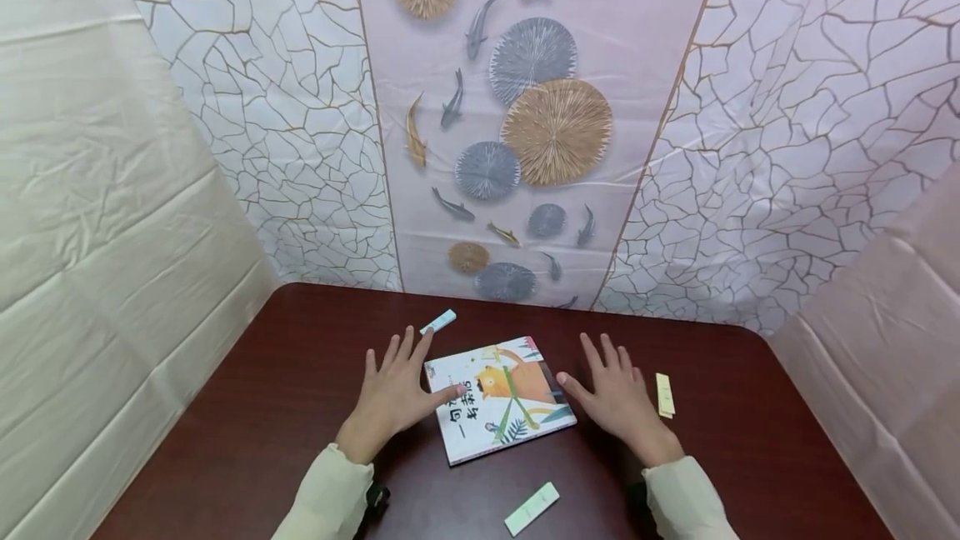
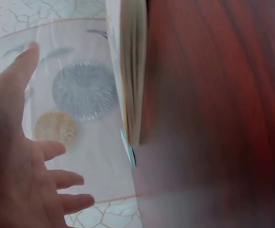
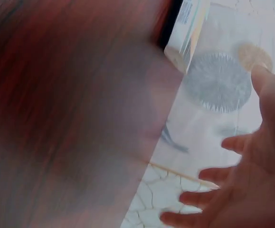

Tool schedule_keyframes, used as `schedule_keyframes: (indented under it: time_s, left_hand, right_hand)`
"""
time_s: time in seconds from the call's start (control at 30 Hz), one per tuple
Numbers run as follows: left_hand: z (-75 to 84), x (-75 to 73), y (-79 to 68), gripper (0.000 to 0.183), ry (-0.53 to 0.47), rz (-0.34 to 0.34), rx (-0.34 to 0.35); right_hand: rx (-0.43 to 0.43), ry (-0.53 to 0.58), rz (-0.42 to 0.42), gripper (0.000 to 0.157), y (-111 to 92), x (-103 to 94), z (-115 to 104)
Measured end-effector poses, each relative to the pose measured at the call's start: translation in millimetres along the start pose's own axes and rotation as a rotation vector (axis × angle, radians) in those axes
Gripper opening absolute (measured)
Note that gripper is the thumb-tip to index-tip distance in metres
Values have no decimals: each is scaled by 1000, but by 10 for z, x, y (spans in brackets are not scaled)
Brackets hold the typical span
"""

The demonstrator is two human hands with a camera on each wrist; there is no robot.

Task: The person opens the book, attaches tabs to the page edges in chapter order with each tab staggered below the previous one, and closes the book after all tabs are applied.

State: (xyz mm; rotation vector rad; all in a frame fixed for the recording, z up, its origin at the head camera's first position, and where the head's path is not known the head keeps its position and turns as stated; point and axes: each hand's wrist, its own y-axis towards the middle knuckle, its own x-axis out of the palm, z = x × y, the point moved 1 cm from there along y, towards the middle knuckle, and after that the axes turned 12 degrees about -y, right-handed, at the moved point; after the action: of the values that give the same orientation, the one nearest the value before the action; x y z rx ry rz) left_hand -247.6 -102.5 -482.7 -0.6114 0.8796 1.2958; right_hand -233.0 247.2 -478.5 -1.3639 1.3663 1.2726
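Head view: left hand (image 1: 393, 394) overlaps book (image 1: 521, 386) edge; right hand (image 1: 621, 398) near opposite edge.

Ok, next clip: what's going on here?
Someone's left grip hovers over the left edge of the book, while the right grip hovers just off its right side. Both are open, holding nothing. The book lies flat on the table, with a blue strip beyond it, a green strip nearer the camera and a yellow strip to the right.

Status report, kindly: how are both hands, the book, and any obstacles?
Left hand, right hand: open, holding nothing. Book: closed, flat on table. Head view: left thumb hides some lettering; strips lie off book.
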Motion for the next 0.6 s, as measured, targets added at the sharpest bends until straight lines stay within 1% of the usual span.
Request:
schedule_keyframes:
  time_s: [0.1, 0.2, 0.33, 0.43, 0.53, 0.6]
  left_hand:
    - [72, 16, -61, 118, -37, -40, -11]
    - [151, 43, -125, 121, -89, -58, -27]
    - [282, 106, -225, 120, -181, -49, -80]
    - [382, 168, -306, 120, -233, -33, -131]
    - [466, 226, -367, 122, -253, -9, -150]
    - [504, 267, -406, 122, -258, 10, -151]
  right_hand:
    - [-47, 45, -60, 88, 43, 27, -67]
    - [-90, 97, -102, 85, 107, 68, -140]
    - [-129, 149, -143, 87, 214, 139, -240]
    - [-139, 166, -160, 88, 313, 183, -303]
    - [-165, 177, -163, 89, 431, 197, -350]
    - [-184, 186, -172, 91, 512, 201, -369]
